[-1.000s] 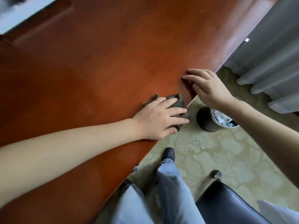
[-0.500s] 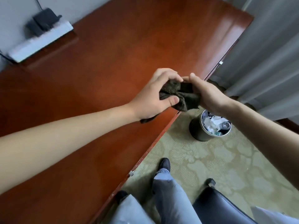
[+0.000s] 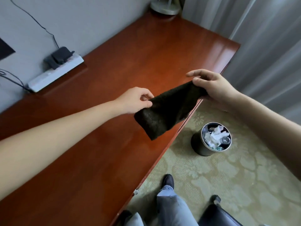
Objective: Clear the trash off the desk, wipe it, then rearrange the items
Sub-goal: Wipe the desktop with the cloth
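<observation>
Full bin (image 3: pixel 197 145) beside desk (image 3: pixel 130 54)

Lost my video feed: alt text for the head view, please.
The left hand and right hand pinch opposite ends of a dark cloth, holding it spread above the front edge of the wooden desk. A power strip lies by the wall; a bin holding trash stands on the carpet.

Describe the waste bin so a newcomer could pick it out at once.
Start at the long reddish-brown wooden desk and follow its front edge down to the pale green patterned carpet. There stands a small dark round bin. Unlike the black chair nearby, it has a shiny rim and is full of crumpled white paper.
</observation>
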Available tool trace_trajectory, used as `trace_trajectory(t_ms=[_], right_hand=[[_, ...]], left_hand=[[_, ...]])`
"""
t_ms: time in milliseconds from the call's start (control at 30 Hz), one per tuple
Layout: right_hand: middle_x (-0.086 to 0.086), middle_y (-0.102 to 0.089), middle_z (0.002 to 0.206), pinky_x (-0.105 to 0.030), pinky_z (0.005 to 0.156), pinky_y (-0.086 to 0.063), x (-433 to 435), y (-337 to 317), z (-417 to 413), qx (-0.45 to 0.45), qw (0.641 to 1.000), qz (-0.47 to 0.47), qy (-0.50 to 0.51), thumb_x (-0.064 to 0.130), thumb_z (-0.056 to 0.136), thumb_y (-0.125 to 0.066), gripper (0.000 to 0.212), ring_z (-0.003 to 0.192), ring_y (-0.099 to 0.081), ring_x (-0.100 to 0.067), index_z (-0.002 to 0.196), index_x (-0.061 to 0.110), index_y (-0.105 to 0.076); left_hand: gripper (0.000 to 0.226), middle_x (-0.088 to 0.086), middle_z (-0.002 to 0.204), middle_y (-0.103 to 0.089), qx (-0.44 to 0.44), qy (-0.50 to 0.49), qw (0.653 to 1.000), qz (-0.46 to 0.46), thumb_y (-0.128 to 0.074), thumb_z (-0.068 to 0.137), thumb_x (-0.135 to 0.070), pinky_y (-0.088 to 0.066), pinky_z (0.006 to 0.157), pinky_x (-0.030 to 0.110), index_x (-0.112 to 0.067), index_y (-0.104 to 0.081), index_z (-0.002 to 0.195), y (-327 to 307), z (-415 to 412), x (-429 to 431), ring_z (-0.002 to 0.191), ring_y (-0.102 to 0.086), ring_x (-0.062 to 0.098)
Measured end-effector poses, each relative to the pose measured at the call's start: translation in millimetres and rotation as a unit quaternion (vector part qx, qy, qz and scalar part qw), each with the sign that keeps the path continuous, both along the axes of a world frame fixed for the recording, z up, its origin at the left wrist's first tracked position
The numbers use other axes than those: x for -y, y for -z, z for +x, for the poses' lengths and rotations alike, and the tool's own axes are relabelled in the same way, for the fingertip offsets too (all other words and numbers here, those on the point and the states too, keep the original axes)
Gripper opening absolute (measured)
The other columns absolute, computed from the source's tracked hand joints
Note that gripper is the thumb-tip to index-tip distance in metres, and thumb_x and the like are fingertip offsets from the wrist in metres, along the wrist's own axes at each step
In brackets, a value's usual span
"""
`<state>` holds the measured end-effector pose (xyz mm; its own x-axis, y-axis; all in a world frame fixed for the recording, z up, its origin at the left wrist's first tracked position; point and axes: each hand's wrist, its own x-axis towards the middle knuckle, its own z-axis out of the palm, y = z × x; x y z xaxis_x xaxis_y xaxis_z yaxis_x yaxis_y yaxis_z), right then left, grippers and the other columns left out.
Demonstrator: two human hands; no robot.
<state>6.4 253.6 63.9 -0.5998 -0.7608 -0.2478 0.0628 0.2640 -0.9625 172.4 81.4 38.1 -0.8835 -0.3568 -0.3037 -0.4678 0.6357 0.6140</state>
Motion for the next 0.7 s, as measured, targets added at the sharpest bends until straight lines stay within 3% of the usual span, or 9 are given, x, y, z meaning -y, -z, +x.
trace_trajectory(t_ms=[100, 167, 200, 267, 333, 400, 500, 600, 700], right_hand=[[0.009, -0.053, 0.061, -0.007, 0.043, -0.04, -9, -13, -29, -0.092, 0.994, 0.051, -0.039, 0.005, 0.094, -0.048, 0.023, 0.041, -0.05, 0.003, 0.098, 0.022, -0.061], [0.02, -0.056, 0.052, -0.005, 0.042, -0.037, -15, -23, -54, -0.201, 0.971, 0.098, -0.087, 0.007, 0.092, -0.051, 0.024, 0.042, -0.051, 0.005, 0.105, 0.025, -0.059], [0.022, -0.061, 0.062, -0.006, 0.049, -0.041, -17, -27, -68, -0.247, 0.956, 0.112, -0.113, 0.008, 0.091, -0.053, 0.026, 0.052, -0.054, 0.005, 0.109, 0.026, -0.059], [0.009, -0.064, 0.088, -0.014, 0.069, -0.042, -21, -28, -98, -0.337, 0.914, 0.158, -0.159, 0.011, 0.089, -0.058, 0.027, 0.078, -0.057, -0.003, 0.113, 0.022, -0.062], [-0.001, -0.062, 0.086, -0.019, 0.068, -0.033, -24, -26, -126, -0.412, 0.867, 0.206, -0.191, 0.01, 0.086, -0.061, 0.021, 0.083, -0.056, -0.018, 0.107, 0.01, -0.065], [-0.009, -0.062, 0.079, -0.024, 0.063, -0.031, -27, -24, -150, -0.444, 0.844, 0.223, -0.201, 0.008, 0.084, -0.063, 0.015, 0.08, -0.057, -0.027, 0.096, 0.001, -0.066], [-0.002, -0.059, 0.069, -0.018, 0.061, -0.037, -28, -25, -182, -0.395, 0.878, 0.211, -0.169, 0.008, 0.084, -0.062, 0.005, 0.067, -0.054, -0.017, 0.087, 0.005, -0.064], [-0.001, -0.06, 0.07, -0.023, 0.07, -0.043, -28, -20, -217, -0.255, 0.934, 0.198, -0.154, 0.003, 0.084, -0.059, 0.007, 0.069, -0.055, -0.014, 0.082, 0.006, -0.064], [0.0, -0.067, 0.07, -0.021, 0.065, -0.049, -26, -15, -251, -0.098, 0.971, 0.168, -0.138, 0.0, 0.076, -0.06, 0.011, 0.068, -0.063, -0.013, 0.079, 0.009, -0.068]], left_hand=[[0.01, -0.004, 0.08, -0.061, -0.006, 0.011, 1.0, 0.0, -0.058, 0.087, -0.013, -0.038, 0.063, 0.023, -0.019, -0.065, 0.09, -14, -40, 4, 0.063, -0.05, 0.004], [0.014, -0.003, 0.075, -0.06, -0.007, 0.015, 1.0, 0.011, -0.057, 0.084, -0.011, -0.04, 0.065, 0.025, -0.022, -0.063, 0.078, -21, -68, 7, 0.066, -0.052, 0.011], [0.014, -0.001, 0.078, -0.061, -0.011, 0.021, 1.0, 0.021, -0.057, 0.082, -0.012, -0.041, 0.07, 0.027, -0.023, -0.061, 0.075, -24, -82, 8, 0.07, -0.052, 0.013], [0.013, 0.0, 0.079, -0.058, -0.021, 0.038, 0.998, 0.05, -0.054, 0.083, -0.014, -0.04, 0.074, 0.031, -0.024, -0.056, 0.074, -28, -105, 11, 0.073, -0.051, 0.014], [0.019, -0.002, 0.073, -0.055, -0.034, 0.042, 0.997, 0.064, -0.048, 0.089, -0.012, -0.039, 0.072, 0.032, -0.025, -0.052, 0.075, -29, -125, 15, 0.068, -0.049, 0.014], [0.017, -0.006, 0.076, -0.057, -0.058, 0.047, 0.997, 0.036, -0.047, 0.093, -0.014, -0.038, 0.074, 0.031, -0.026, -0.051, 0.081, -30, -145, 19, 0.07, -0.05, 0.01], [0.008, -0.011, 0.087, -0.059, -0.079, 0.057, 0.995, -0.025, -0.051, 0.093, -0.019, -0.035, 0.08, 0.029, -0.027, -0.053, 0.091, -37, -177, 26, 0.084, -0.051, 0.009], [0.009, -0.011, 0.086, -0.062, -0.065, 0.09, 0.993, -0.042, -0.06, 0.088, -0.019, -0.037, 0.079, 0.027, -0.029, -0.058, 0.088, -46, -211, 37, 0.083, -0.053, 0.01], [0.008, -0.004, 0.087, -0.067, -0.049, 0.129, 0.99, -0.01, -0.064, 0.085, -0.017, -0.043, 0.079, 0.027, -0.024, -0.064, 0.089, -48, -249, 50, 0.08, -0.059, 0.011]])
